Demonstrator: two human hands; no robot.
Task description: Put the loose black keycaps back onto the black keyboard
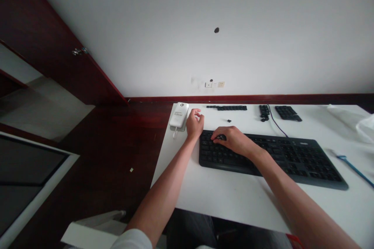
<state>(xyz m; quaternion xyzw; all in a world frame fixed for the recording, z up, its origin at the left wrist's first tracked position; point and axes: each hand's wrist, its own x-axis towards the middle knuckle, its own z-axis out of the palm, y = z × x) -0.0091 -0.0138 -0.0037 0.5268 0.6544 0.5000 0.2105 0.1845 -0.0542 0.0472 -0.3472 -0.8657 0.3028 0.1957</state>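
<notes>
A black keyboard (292,157) lies across the white table (222,194). My right hand (232,140) rests on the keyboard's upper left keys, fingers pinched round a small black keycap (221,137). My left hand (194,123) hovers just left of the keyboard with its fingers loosely curled, nothing visible in it, beside a white power bank (179,115).
Rows of loose black keycaps (228,107) lie along the table's back edge, with more keycaps (264,111) and a key block (288,113) to the right. A single keycap (229,120) lies apart. A blue tool (353,168) and clear plastic (359,120) sit at right.
</notes>
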